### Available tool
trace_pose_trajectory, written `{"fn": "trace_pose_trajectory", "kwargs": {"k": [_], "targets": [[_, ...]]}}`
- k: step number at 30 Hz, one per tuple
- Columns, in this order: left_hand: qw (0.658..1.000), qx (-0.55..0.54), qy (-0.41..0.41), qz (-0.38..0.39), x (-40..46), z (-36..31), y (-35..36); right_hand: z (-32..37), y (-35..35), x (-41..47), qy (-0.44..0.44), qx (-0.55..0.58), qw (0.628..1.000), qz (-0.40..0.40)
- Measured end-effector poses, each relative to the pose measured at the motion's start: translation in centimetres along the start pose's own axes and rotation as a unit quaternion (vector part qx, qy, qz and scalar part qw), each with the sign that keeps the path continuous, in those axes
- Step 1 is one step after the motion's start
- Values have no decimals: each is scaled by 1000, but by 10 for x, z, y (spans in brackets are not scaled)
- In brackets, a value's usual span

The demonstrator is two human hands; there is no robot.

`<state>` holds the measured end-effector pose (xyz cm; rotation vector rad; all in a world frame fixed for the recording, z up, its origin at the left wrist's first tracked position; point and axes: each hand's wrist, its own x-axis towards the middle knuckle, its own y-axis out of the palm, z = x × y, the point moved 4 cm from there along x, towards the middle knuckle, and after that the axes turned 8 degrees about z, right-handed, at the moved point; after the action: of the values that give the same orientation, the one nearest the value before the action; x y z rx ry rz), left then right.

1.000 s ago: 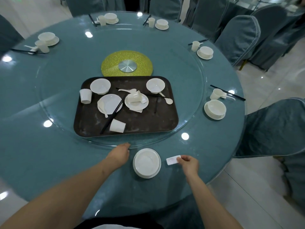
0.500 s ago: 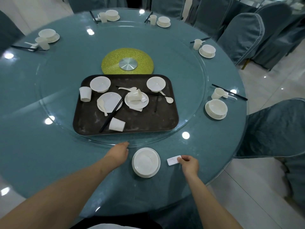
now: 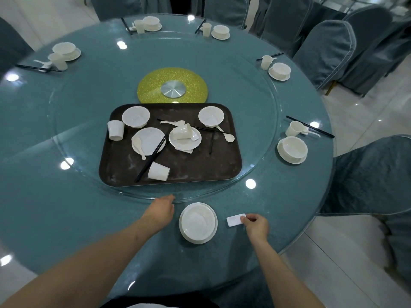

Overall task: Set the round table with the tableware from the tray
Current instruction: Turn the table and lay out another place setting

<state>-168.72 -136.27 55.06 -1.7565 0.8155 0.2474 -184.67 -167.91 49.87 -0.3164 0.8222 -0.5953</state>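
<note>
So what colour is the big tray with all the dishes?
Dark brown tray, clearest in the head view.

I see soft, dim light from above. Bright round lamp spots shine on the glass table (image 3: 66,210). Edges bend outward. Everything looks sharp.
</note>
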Motion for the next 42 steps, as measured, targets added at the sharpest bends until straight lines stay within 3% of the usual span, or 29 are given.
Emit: {"fn": "trace_pose_trajectory", "kwargs": {"k": [7, 14, 24, 36, 42], "targets": [[1000, -28, 11, -10, -1, 0, -4, -1, 0, -1, 14, -6, 1000, -5], [994, -65, 50, -68, -6, 0, -26, 53, 5, -27, -60, 59, 995, -48], [975, -105, 31, -195, -10, 49, -74, 170, 78, -47, -154, 65, 985, 53], [952, -214, -114, -188, 24, 108, -105, 262, 173, -38, -155, -4, 980, 123], [954, -218, -147, -141, 52, 116, -100, 277, 193, -33, -131, -13, 983, 129]]}}
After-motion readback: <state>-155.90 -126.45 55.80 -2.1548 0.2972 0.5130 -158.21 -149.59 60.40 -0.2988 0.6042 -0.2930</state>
